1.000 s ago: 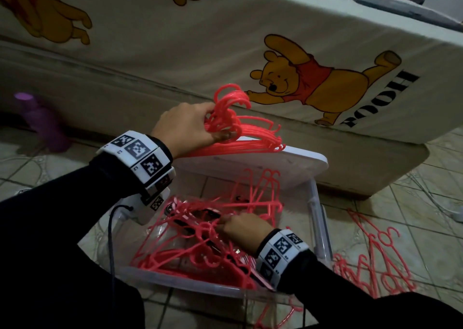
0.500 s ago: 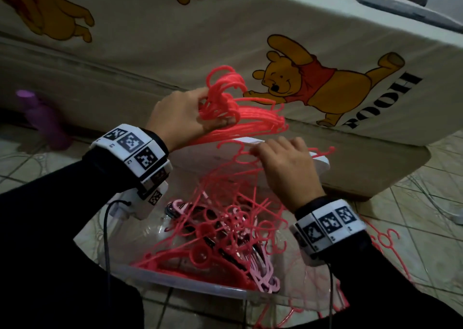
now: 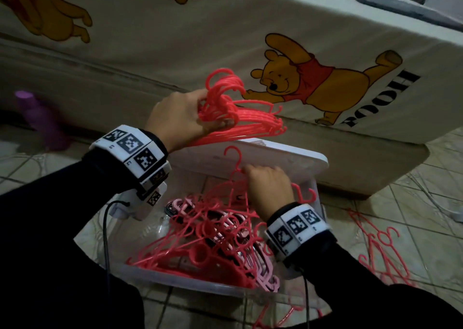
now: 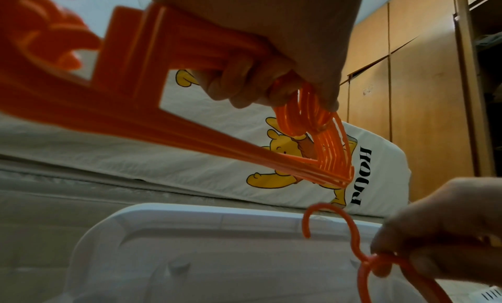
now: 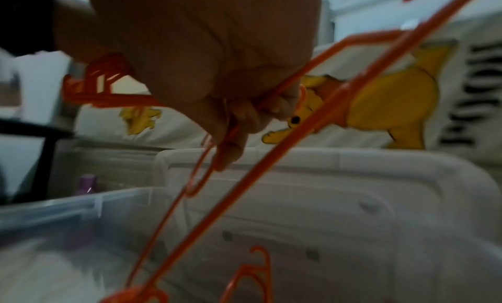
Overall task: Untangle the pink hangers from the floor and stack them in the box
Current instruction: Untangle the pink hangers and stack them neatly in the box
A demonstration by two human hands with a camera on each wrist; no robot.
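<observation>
Box [image 3: 316, 196] interior clogged by tangled hangers [image 3: 208, 243]; upright lid [image 3: 275, 158] blocks far side.

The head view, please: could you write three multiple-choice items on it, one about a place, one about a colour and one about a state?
1. Where is the aligned hanger bundle?
A. In the left hand, above the box
B. On the floor
C. On the bed

2. What colour is the bottle by the bed?
A. Green
B. Purple
C. Yellow

3. What is the right hand doing?
A. Resting flat on the tiles
B. Closing the lid
C. Gripping a single hanger near its hook

Key: 1 A, its fingers wrap the bundle over the box; 2 B, it is plainly purple; 3 C, the hook sticks out past its fingers.
</observation>
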